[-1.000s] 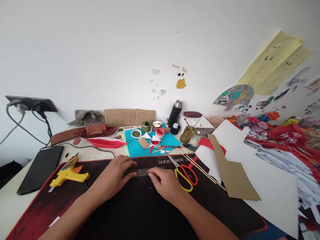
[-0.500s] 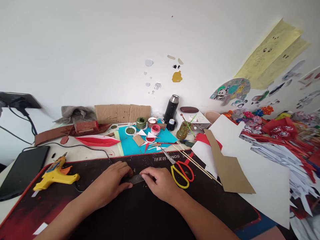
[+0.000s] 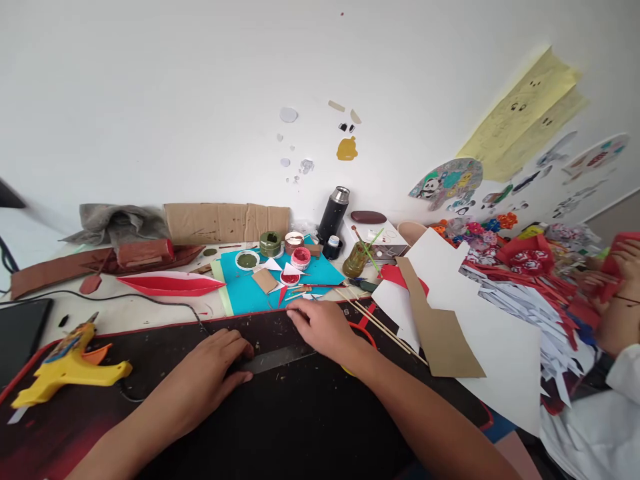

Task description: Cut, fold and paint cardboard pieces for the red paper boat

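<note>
My left hand point(image 3: 213, 370) lies on the dark mat with its fingers curled and the thumb along a clear strip that looks like a ruler point(image 3: 283, 360), gripping its left end. The strip's right end runs toward my right wrist. Farther up, my right hand point(image 3: 325, 327) is off the strip, its thumb and fingers drawn together near the front edge of a blue sheet point(image 3: 233, 283). Whatever its fingertips hold is too small or hidden to name. Scissors with red and yellow handles point(image 3: 367, 331) are mostly covered by my right hand and forearm.
A yellow glue gun point(image 3: 73, 367) lies at left, its cord crossing the table. Paint jars point(image 3: 271, 244), a black flask point(image 3: 333, 213) and a brush jar point(image 3: 355, 260) stand behind. Thin sticks point(image 3: 387, 330) and cardboard point(image 3: 445, 340) lie at right. Another person's hand point(image 3: 627, 260) holds red paper at far right.
My right hand has let go of the strip and moved up toward the blue sheet, now covering much of the scissors. More of the strip shows. The view has turned right, bringing another person into sight.
</note>
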Demonstrator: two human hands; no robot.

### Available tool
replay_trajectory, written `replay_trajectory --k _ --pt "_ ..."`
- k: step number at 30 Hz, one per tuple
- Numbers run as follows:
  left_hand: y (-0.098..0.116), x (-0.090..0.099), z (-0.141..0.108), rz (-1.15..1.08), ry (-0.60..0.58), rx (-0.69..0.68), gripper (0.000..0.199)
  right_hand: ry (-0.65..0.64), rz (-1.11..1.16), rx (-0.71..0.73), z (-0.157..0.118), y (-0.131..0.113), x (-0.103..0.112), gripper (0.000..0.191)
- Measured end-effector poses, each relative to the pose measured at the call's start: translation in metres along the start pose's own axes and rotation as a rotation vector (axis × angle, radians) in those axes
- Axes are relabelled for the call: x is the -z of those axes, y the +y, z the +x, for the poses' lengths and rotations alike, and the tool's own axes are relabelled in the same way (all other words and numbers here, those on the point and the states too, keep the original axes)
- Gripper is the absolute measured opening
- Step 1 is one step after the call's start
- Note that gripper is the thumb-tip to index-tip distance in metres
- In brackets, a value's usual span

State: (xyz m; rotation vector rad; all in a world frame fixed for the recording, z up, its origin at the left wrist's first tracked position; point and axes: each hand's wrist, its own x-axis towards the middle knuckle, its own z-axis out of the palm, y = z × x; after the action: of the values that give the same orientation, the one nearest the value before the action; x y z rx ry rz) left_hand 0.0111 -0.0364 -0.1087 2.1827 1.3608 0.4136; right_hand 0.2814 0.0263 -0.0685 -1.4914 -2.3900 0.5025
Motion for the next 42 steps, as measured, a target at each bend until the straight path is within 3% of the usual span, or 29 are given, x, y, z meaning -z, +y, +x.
replay_trajectory --k 5,12,19,26,29,33,42 --pt "-0.003 -0.007 -0.002 -0.008 0.032 -0.016 0.008 -0.029 -0.269 -0.077 0.047 0.006 0.014 0.032" --pt "-0.004 -0.008 -0.002 -0.018 0.045 -0.041 0.007 -0.095 -0.366 -0.101 0.094 0.010 0.006 0.028" --pt "-0.008 -0.019 -0.006 0.027 0.108 -0.069 0.013 -0.142 -0.400 -0.089 0.104 0.014 -0.002 0.027" --pt "-0.006 -0.017 -0.006 0.019 0.091 -0.074 0.011 -0.109 -0.392 -0.101 0.103 0.009 0.006 0.036" --pt "-0.005 -0.017 -0.006 0.009 0.084 -0.060 0.011 -0.019 -0.328 -0.115 0.098 0.007 0.012 0.038" --pt "-0.005 -0.018 -0.006 0.007 0.077 -0.047 0.011 0.107 -0.069 -0.120 0.092 0.006 0.010 0.028" --pt "0.003 -0.008 -0.003 -0.010 -0.010 0.003 0.012 0.066 0.377 -0.130 0.098 -0.006 -0.020 0.022"
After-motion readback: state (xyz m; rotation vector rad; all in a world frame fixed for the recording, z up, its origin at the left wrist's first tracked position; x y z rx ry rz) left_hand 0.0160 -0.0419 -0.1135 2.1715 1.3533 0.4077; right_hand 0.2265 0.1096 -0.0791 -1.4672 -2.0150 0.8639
